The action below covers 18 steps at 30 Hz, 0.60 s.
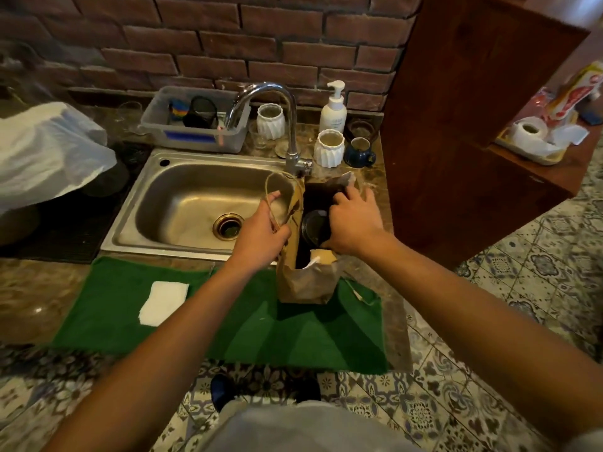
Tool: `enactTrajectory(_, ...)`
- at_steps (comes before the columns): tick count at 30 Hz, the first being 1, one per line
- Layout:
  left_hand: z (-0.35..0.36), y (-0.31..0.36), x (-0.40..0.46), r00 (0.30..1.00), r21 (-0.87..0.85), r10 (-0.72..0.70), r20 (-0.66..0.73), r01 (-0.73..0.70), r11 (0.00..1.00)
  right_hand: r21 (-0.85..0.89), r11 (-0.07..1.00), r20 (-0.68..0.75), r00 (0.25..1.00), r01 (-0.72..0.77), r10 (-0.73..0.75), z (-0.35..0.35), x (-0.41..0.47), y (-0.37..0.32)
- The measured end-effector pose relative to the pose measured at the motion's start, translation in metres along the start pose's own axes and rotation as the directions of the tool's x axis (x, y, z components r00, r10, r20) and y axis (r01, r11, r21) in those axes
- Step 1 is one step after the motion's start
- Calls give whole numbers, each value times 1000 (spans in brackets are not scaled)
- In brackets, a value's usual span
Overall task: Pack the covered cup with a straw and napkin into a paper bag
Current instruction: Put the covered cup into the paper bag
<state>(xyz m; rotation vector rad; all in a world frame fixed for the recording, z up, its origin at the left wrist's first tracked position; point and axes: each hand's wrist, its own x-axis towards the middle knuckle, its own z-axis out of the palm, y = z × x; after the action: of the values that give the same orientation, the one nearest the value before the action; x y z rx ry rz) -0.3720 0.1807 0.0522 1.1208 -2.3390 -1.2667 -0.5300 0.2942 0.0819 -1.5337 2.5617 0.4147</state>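
A brown paper bag (306, 282) stands open on the green towel (228, 321), right of the sink. Inside it I see the dark lid of the covered cup (311, 228), and near the front wall a white straw end (310, 264) beside a tan piece. My left hand (261, 230) grips the bag's left wall and its twine handle. My right hand (354, 220) reaches into the bag's mouth, fingers around the cup's right side. A white folded napkin (163, 301) lies on the towel to the left, apart from the bag.
A steel sink (186, 203) with a chrome faucet (290, 132) lies behind the bag. White ribbed cups (328, 148), a blue mug (359, 153) and a soap pump (333, 109) stand behind. A wooden cabinet (456, 125) rises at right. A white plastic bag (45, 151) sits at left.
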Motion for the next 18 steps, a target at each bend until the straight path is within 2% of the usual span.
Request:
enactTrajectory(2, -5, -5, -1, 1000, 17, 1, 13, -2, 1000, -52, 999, 83, 997, 10, -6, 0, 9, -13)
enactTrajectory(4, -8, -8, -1, 1000, 15, 9, 19, -9, 1000, -51, 999, 86, 996, 18, -13, -1, 17, -19)
enactTrajectory(7, -10, -12, -2, 999, 13, 33, 30, -34, 999, 113, 993, 45, 998, 34, -39, -2, 25, -19)
enactTrajectory(9, -10, -14, -3, 998, 9, 37, 41, -37, 999, 149, 988, 42, 998, 42, -49, -2, 27, -19)
enactTrajectory(15, -9, -11, -4, 995, 23, 87, 58, -88, 996, -110, 993, 257, 966, 32, -3, -1, 21, -25)
enactTrajectory(18, -8, -9, -4, 991, 9, 109, 73, -110, 994, -104, 994, 280, 960, 19, 10, -3, 19, -19)
